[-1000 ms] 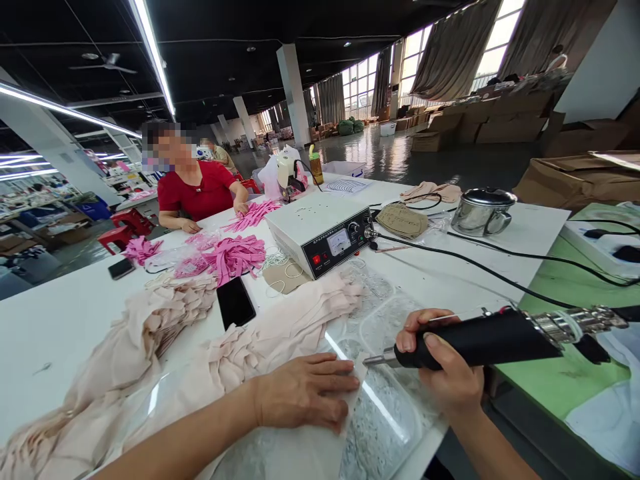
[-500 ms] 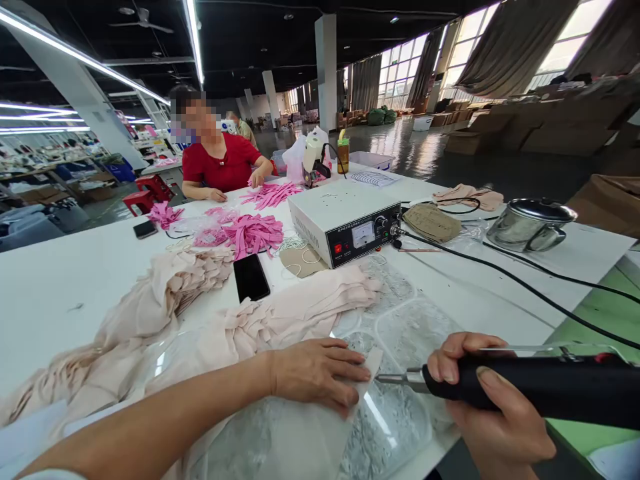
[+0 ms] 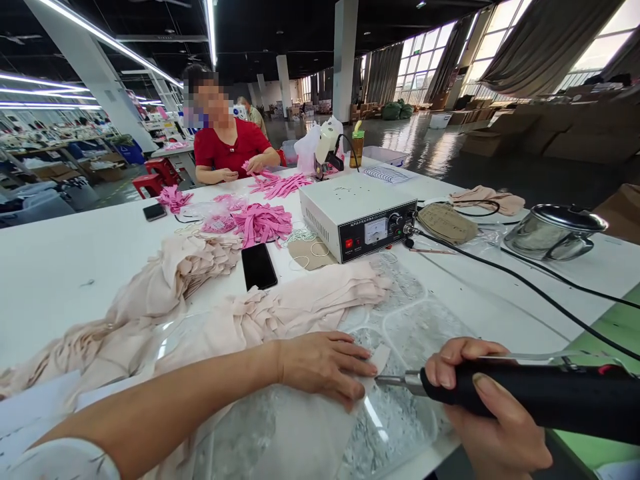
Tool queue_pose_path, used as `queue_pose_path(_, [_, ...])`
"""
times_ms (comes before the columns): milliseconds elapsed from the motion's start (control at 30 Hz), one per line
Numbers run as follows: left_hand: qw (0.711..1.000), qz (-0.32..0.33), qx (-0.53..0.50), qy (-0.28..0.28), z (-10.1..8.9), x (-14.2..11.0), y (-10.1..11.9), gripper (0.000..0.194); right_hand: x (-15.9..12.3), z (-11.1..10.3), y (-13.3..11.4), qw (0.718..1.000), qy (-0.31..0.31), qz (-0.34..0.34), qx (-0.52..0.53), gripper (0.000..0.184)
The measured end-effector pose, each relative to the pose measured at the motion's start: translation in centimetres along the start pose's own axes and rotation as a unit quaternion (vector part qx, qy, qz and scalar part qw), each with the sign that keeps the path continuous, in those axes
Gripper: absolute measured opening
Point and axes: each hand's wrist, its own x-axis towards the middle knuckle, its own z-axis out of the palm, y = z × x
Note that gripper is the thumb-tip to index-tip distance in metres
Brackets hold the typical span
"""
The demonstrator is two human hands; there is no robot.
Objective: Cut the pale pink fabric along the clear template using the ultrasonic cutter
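My left hand (image 3: pixel 323 367) lies flat with its fingers stretched out, pressing thin beige fabric (image 3: pixel 313 437) onto a clear, scuffed plastic template (image 3: pixel 407 407). A narrow end of the fabric pokes out past my fingertips. In my right hand (image 3: pixel 493 403) is a black handheld ultrasonic tool (image 3: pixel 540 397), fingers wrapped round its body. Its slim metal tip points left and meets the fabric's edge beside my left fingers; whether it presses in I cannot tell. Just beyond my left hand a stack of beige fabric pieces (image 3: pixel 310 297) lies partly on the template.
Behind the stack stands a control box (image 3: pixel 357 217) with a dial and a black cable (image 3: pixel 505 272) running right. A phone (image 3: pixel 259 267), pink strips (image 3: pixel 263 223), another beige pile (image 3: pixel 170 280) and a metal mug (image 3: pixel 553 233) are around. A person in red (image 3: pixel 233 150) sits across the table.
The whole view has shifted slightly. My left fingers lie closer to the tool tip, and less of the fabric end shows. The person opposite has raised their hands with a pink strip.
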Motion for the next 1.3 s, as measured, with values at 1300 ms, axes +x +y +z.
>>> queue_pose_path(1300, [1.000,-0.002,-0.010,0.027,0.5,0.4,0.3,0.014,-1.7,1.2,-1.1,0.997,-0.028,0.043,-0.053,0.014])
